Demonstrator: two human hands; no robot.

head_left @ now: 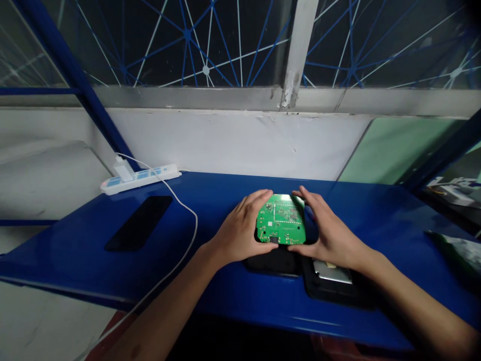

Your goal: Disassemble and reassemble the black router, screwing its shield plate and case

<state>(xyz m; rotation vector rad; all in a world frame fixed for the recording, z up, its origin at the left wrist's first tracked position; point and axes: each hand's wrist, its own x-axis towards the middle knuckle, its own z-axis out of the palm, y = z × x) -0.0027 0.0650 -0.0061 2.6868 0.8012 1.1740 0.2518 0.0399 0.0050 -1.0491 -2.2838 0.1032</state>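
Above bench [225, 296], R of power strip [141, 179]: 1 green PCB [281, 219] | L hand [244, 225] + R hand [328, 230], 2 total, gripping opp. edges | 2 blk housings [273, 262] below PCB

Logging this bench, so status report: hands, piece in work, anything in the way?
Both hands gripping green circuit board by its sides. Black casing just below. White cable left of the hands, apart from board.
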